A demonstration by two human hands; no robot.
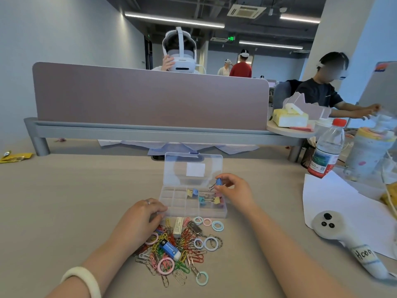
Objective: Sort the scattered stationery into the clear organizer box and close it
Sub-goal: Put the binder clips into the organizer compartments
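Upright lid [193, 168] blocks the organizer box [193, 211] behind; paper-clip heap [171, 252] crowds its front; left side seems clear.

L hand [140, 216] covers some paper clips [171, 254] | both forearms cut by bottom edge | eraser [170, 248] label unreadable

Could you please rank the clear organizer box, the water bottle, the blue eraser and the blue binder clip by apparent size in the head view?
1. clear organizer box, lid open
2. water bottle
3. blue eraser
4. blue binder clip, held in the right hand

The bottle stands farther away, so its rank is less certain.
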